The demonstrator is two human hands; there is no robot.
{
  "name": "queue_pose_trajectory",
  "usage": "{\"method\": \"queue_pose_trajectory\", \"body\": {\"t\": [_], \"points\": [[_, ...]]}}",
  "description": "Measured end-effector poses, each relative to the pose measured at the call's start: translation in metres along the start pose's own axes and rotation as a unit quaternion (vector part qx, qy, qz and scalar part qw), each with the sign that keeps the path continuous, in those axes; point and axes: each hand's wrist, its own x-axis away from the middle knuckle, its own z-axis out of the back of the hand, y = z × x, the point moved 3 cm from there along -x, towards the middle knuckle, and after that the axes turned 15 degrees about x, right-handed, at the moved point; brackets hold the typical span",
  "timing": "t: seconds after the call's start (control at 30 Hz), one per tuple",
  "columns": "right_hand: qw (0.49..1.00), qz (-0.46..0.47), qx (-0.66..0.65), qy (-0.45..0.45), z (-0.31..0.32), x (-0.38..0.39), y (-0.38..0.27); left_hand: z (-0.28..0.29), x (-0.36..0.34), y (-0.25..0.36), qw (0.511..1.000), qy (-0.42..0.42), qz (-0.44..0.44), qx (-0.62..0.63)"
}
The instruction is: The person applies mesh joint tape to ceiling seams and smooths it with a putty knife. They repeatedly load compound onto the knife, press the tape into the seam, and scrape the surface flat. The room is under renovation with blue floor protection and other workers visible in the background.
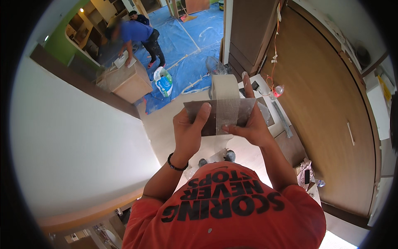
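In the head view, just ahead of a red shirt (186,234), the left hand (187,132) grasps the left end of a dark flat blade (209,125), thumb on its near face. The right hand (256,126) grasps the right side, its thumb on a strip of pale mesh tape (226,88) running down across the blade; the coil rises above the upper edge. Large black lettering (224,204) fills the shirt, upside down here. Beyond, on blue sheeting (178,45), a white, blue and green bag (163,82) carries small, unclear print.
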Motion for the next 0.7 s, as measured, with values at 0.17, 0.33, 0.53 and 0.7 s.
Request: {"method": "queue_pose_trajectory", "body": {"t": [0.17, 0.33, 0.53, 0.7], "points": [[0.999, 0.021, 0.016, -0.041, -0.004, 0.008, 0.002, 0.005, 0.011, -0.002, 0.997, 0.007, -0.064, 0.042], [0.997, 0.038, 0.050, -0.047, -0.005, 0.010, 0.002, 0.000, 0.010, 0.003, 0.994, 0.013, -0.028, 0.109], [0.995, 0.015, 0.085, -0.056, -0.001, 0.013, -0.002, -0.015, 0.011, 0.017, 1.000, -0.001, 0.001, 0.006], [0.995, 0.060, 0.072, -0.040, -0.005, 0.014, 0.006, -0.012, 0.008, 0.011, 0.999, 0.038, 0.006, -0.024]]}}
